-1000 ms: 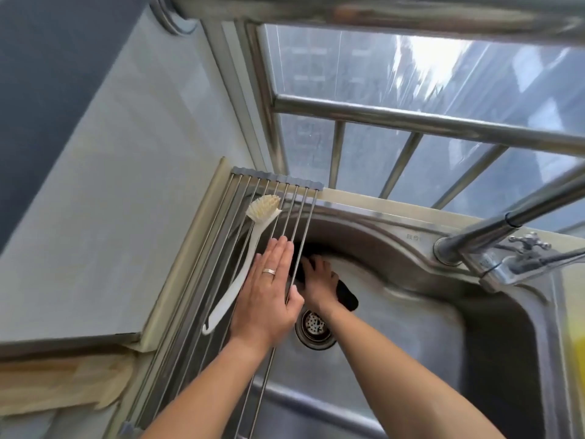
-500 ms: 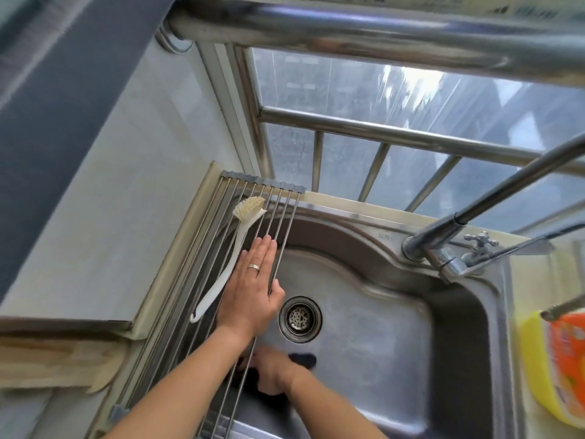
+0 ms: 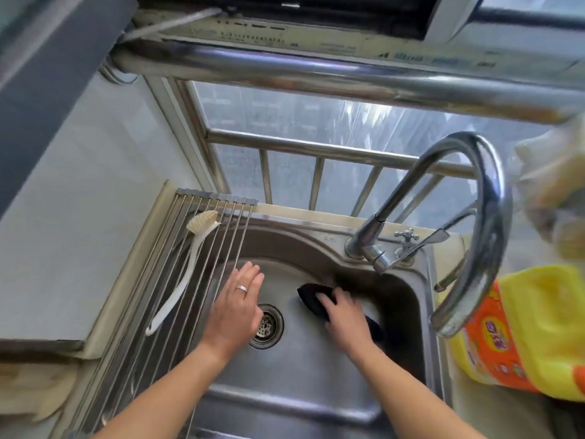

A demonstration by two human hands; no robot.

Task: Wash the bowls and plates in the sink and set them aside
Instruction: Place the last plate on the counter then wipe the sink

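Head view over a steel sink (image 3: 316,384). The left hand (image 3: 234,312), fingers straight and together, hovers flat beside the drain (image 3: 267,326), partly hiding it. The right hand (image 3: 345,318) presses a black cloth (image 3: 311,299) against the basin's far right wall; most of the cloth is hidden beneath it. A white brush (image 3: 186,258) lies on the roll-up rack (image 3: 164,299). A yellow bottle (image 3: 531,331) is cut off at right.

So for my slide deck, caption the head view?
Right hand wipes the steel sink with a dark cloth; left hand rests open.
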